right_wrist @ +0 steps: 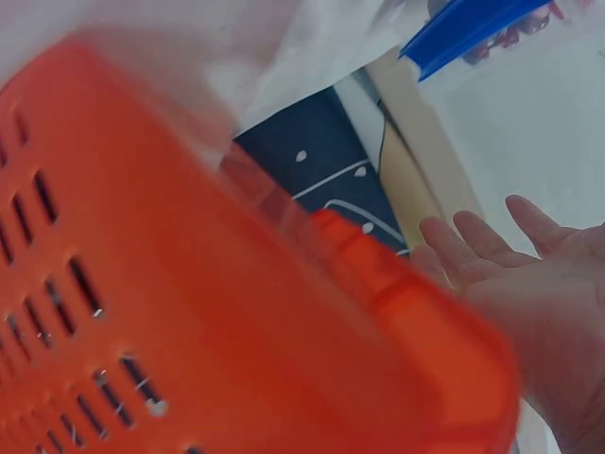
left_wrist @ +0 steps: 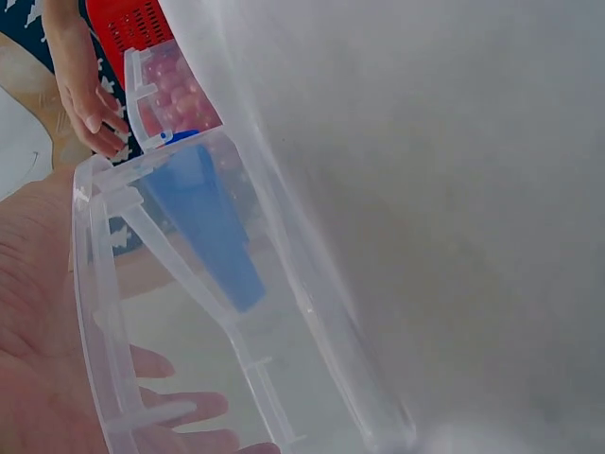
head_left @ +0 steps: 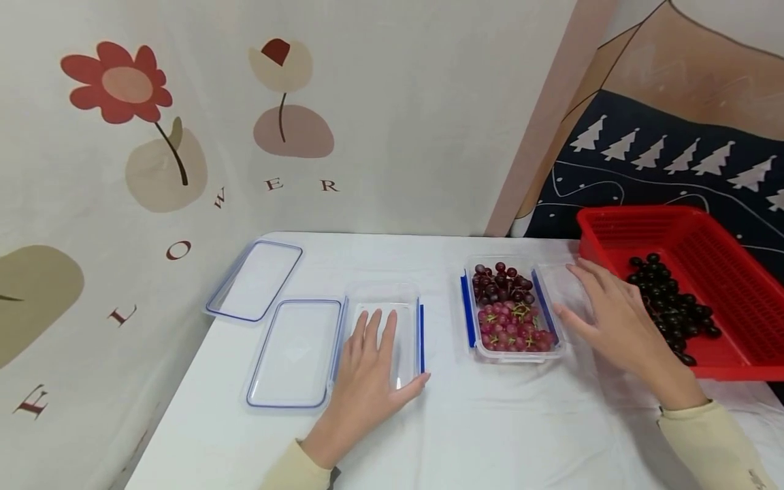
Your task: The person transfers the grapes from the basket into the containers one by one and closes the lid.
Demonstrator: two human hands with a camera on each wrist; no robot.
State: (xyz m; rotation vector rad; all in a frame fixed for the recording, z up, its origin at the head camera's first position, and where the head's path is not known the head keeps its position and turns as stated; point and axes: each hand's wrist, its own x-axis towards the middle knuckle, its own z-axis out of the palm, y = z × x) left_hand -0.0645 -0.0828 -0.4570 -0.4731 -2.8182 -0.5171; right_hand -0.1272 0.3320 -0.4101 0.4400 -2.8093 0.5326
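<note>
My left hand (head_left: 367,378) is over the near part of a clear plastic container (head_left: 404,320) with blue side clips, its fingers extended and thumb spread to the right. In the left wrist view the container wall (left_wrist: 104,312) stands close beside the palm. A second clear container (head_left: 499,355) holds dark red grapes (head_left: 501,282) at the back and pinkish-red grapes (head_left: 508,327) in front. My right hand (head_left: 615,323) hovers between that container and a red basket (head_left: 594,228), fingers loosely spread and holding nothing. Black grapes (head_left: 667,306) lie in the basket.
Two clear lids with blue rims lie at the left: a near lid (head_left: 294,354) beside the left container and a far lid (head_left: 254,279) by the table's left edge. A white cloth (head_left: 490,422) covers the table. Printed curtains (head_left: 392,102) hang behind it.
</note>
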